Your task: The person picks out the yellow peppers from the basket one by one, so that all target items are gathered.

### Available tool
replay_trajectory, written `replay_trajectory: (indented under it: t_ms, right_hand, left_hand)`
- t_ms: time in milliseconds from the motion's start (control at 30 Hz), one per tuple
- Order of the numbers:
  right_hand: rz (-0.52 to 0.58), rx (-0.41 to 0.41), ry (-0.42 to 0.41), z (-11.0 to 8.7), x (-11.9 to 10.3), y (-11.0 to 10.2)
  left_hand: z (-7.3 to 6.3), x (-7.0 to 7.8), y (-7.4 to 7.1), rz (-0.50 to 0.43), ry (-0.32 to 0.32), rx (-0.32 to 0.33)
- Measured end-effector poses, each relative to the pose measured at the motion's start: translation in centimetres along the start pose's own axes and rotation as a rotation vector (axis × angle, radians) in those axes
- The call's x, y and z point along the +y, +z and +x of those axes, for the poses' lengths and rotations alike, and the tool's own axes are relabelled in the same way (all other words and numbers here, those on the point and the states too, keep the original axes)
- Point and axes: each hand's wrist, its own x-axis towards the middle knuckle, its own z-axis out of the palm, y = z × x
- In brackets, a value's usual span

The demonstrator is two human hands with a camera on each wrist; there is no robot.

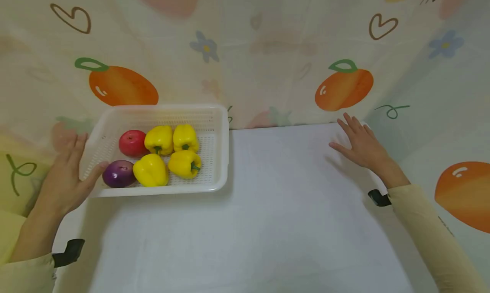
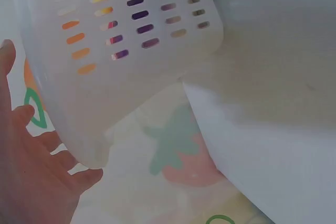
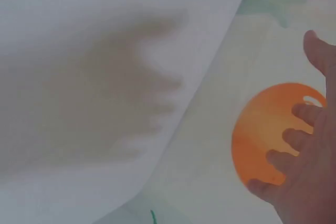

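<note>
**A person's left hand [image 1: 66,180] is spreading beside a white basket [image 1: 158,192]; the right hand [image 1: 361,146] is hovering apart**

In the head view, the left hand is lying along the basket's left end, its fingers pointing toward the patterned backdrop [image 1: 260,72] and its thumb slanting inward at the rim. Its grip is standing open and empty. The basket is sitting on the left of the white surface [image 1: 275,225], holding four yellow peppers [image 1: 151,170], a red round item [image 1: 132,143] and a purple round item [image 1: 118,174]. Over the far right, the right hand is fanning its fingers, thumb apart, its grip wide and empty.

The left wrist view is revealing the basket's slotted outer wall [image 2: 123,27], with yellow and purple showing through; fingertips are lining the rim, though contact is hard to tell.

The right wrist view is showing the right hand's fingers before a printed orange [image 3: 257,140], while a broad shadow [image 3: 110,93] is falling across the surface.
</note>
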Motion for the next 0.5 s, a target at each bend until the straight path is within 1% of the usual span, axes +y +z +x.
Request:
replay_trajectory:
  t_ms: [200, 267, 367, 500]
  right_hand:
    - [0.054, 0.116, -0.038, 0.3, -1.2, 0.0]
    - [0.076, 0.141, -0.039, 0.4, -1.8, 0.0]
    - [0.112, 0.149, -0.036, 0.7, -2.8, -0.5]
    - [0.145, 0.158, -0.050, 1.1, -4.0, -1.4]
  left_hand:
    - [-0.5, -0.4, 0.2, -0.042, -0.012, 0.057]
    - [-0.6, -0.6, 0.3, -0.045, -0.032, 0.066]
    - [-0.5, -0.9, 0.5, -0.064, -0.067, 0.093]
    - [-0.6, -1.2, 0.8, -0.073, -0.116, 0.157]
